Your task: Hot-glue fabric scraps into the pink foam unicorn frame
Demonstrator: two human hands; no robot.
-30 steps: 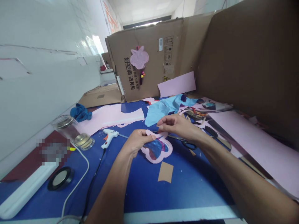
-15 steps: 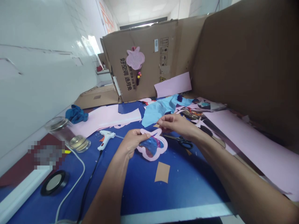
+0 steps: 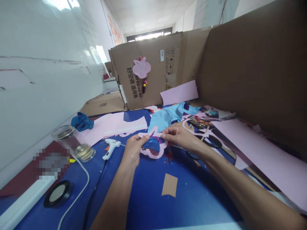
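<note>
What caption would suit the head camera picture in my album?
Left hand holds a pink-edged cutout, right hand at its edge, a glue gun nearby on the blue table.

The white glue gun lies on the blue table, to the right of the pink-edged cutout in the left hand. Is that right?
No, the side is wrong: in the head view, the white glue gun lies on the blue table to the left of the pink-edged cutout in the left hand.

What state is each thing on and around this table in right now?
Pink cutout, held in left hand and right hand
Glue gun, lying down, power unclear
Glass jar, standing, lid unclear
Black roll, lying flat
Light-blue cloth, spread and rumpled
Teal cloth, bunched up
Scissors, partly hidden, blades unclear
Pink ornament, hanging
Tan card, lying flat
</note>
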